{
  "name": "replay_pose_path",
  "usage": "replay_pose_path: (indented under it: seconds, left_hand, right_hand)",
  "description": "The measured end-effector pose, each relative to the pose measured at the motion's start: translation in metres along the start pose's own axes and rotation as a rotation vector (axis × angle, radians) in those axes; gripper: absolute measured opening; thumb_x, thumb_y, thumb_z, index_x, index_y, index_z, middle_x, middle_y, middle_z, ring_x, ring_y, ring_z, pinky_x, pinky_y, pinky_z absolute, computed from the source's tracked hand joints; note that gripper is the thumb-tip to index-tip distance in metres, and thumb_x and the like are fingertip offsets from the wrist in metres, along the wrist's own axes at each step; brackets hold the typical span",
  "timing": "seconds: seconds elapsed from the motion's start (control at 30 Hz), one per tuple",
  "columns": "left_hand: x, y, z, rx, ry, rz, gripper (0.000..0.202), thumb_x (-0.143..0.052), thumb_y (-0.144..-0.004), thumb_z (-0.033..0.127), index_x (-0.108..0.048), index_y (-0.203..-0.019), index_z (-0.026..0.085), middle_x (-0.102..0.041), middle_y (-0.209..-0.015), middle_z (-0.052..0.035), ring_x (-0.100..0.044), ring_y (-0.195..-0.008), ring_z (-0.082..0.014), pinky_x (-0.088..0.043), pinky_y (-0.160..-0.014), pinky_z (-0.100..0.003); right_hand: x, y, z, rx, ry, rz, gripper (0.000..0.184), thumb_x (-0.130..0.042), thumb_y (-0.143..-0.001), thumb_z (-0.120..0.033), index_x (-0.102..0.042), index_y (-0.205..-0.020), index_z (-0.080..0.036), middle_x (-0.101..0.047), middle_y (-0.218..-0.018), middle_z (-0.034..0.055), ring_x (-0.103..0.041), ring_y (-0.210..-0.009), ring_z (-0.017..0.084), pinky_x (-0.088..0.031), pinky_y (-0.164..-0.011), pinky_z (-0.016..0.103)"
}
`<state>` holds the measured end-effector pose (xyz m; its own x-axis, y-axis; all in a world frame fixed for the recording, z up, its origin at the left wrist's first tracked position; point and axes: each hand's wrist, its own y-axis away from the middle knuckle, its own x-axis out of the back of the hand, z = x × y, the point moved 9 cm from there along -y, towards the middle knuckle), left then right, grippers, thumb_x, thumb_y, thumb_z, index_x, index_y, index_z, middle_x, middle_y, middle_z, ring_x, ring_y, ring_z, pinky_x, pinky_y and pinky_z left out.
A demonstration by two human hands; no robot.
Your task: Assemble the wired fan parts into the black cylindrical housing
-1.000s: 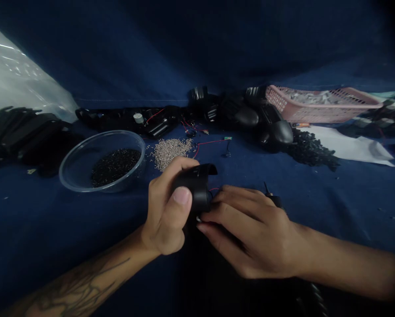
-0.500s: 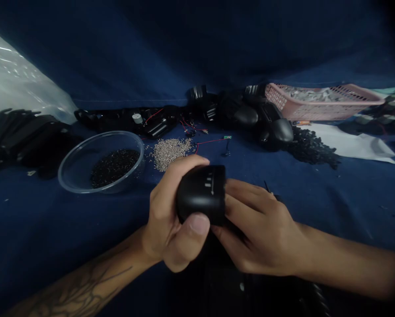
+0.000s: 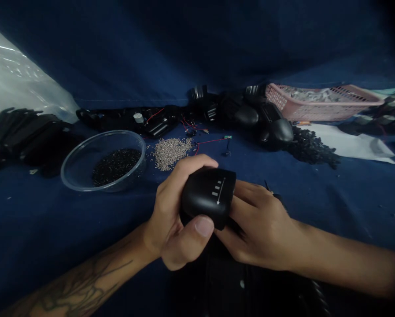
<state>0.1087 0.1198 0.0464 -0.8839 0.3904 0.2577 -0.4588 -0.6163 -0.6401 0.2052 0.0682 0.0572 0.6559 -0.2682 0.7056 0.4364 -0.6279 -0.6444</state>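
Observation:
My left hand [image 3: 184,220] is wrapped around a rounded black plastic housing [image 3: 205,193], thumb in front and fingers over the top. White bars and an arrow are printed on the housing's face, which tilts toward me. At its right end is my right hand [image 3: 261,224], fingers bunched against the edge. Those fingertips are hidden behind the housing, so what they pinch cannot be made out. Beyond my hands lie a heap of small silver screws [image 3: 171,153] and a little green circuit board [image 3: 228,137] on thin wires.
A clear plastic bowl [image 3: 65,176] holding small dark screws stands left. Along the back are black housings [image 3: 276,127] and a pink basket [image 3: 336,111] of small parts. Small black pieces [image 3: 312,147] lie beside white paper [image 3: 362,143]. Black parts [image 3: 35,136] are stacked far left.
The housing has shifted slightly right and turned in my left hand, showing more of the printed bars and arrow. My right hand stays against its right end.

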Motion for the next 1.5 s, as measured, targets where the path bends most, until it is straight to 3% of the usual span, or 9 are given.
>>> replay_pose_path:
  seconds: [0.2,0.4,0.77,1.1,1.5]
  left_hand:
    - [-0.001,-0.002,0.001,-0.016,0.000,0.010,0.049,-0.053,-0.090,0.050,-0.056,-0.129,0.020,-0.061,-0.093,-0.0095,-0.063,-0.096,-0.0318,-0.053,-0.072,-0.044]
    - [0.000,0.000,0.000,-0.001,-0.058,0.037,0.049,-0.049,-0.094,0.053,-0.057,-0.128,0.019,-0.059,-0.117,-0.0134,-0.060,-0.103,-0.0308,-0.052,-0.085,-0.046]
    - [-0.005,-0.002,0.004,-0.039,-0.020,0.001,0.048,-0.053,-0.092,0.048,-0.053,-0.129,0.017,-0.058,-0.111,-0.0102,-0.061,-0.095,-0.0253,-0.051,-0.084,-0.042]
    - [-0.003,-0.005,0.007,-0.153,-0.084,0.042,0.052,-0.053,-0.092,0.053,-0.055,-0.125,0.013,-0.058,-0.111,-0.0115,-0.058,-0.096,-0.0241,-0.055,-0.075,-0.039]
    - [0.001,-0.002,-0.005,-0.077,-0.026,0.073,0.053,-0.051,-0.095,0.058,-0.057,-0.125,0.014,-0.057,-0.105,-0.0107,-0.058,-0.091,-0.0229,-0.056,-0.068,-0.036]
  right_hand:
    - [0.000,-0.001,0.000,0.013,0.009,-0.003,0.013,-0.054,-0.093,-0.014,-0.057,-0.081,-0.011,-0.053,-0.077,0.0036,-0.046,-0.069,0.013,-0.038,-0.058,0.028]
    - [-0.004,0.001,0.001,-0.002,0.039,-0.033,0.014,-0.055,-0.091,-0.015,-0.058,-0.079,-0.010,-0.055,-0.076,0.0049,-0.047,-0.066,0.015,-0.039,-0.059,0.031]
    - [-0.005,0.000,-0.008,0.087,0.083,-0.029,0.017,-0.057,-0.094,-0.015,-0.055,-0.077,-0.010,-0.054,-0.075,0.0035,-0.044,-0.065,0.014,-0.039,-0.059,0.031]
    - [-0.010,0.002,-0.001,0.022,-0.022,-0.114,0.015,-0.054,-0.100,-0.020,-0.060,-0.095,-0.008,-0.059,-0.091,0.0042,-0.053,-0.079,0.014,-0.046,-0.068,0.027]
    - [-0.012,0.000,0.003,-0.028,-0.107,-0.150,0.011,-0.055,-0.096,-0.013,-0.062,-0.090,-0.006,-0.056,-0.086,0.0059,-0.049,-0.075,0.011,-0.045,-0.065,0.023]
